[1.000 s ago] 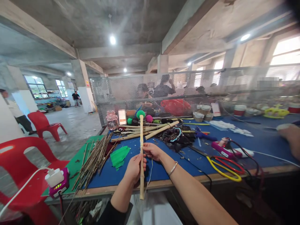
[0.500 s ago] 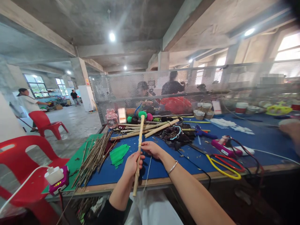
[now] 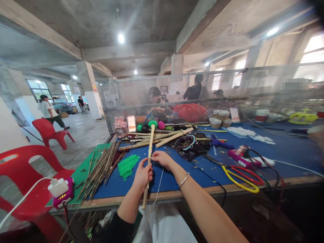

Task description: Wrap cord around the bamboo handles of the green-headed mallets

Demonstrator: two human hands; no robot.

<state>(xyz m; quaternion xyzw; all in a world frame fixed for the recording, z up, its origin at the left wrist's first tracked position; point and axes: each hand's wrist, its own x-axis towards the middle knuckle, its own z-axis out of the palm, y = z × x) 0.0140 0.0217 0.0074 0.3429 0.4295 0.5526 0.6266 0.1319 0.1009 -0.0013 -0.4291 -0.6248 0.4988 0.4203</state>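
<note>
The left hand (image 3: 143,173) is closed around a long, pale, jointed wooden stick (image 3: 151,143), which points to about twelve o'clock. The fingertips of the right hand (image 3: 162,159) are drawn together against it; whether they pinch it cannot be told. A thin white cord (image 3: 159,185) hangs below that hand. Outward on the blue tabletop (image 3: 113,190), a flat green cloth piece (image 3: 128,165) lies at nine, thin brown twigs (image 3: 97,173) beyond it, and yellow-and-red-handled scissors (image 3: 226,170) at four.
</note>
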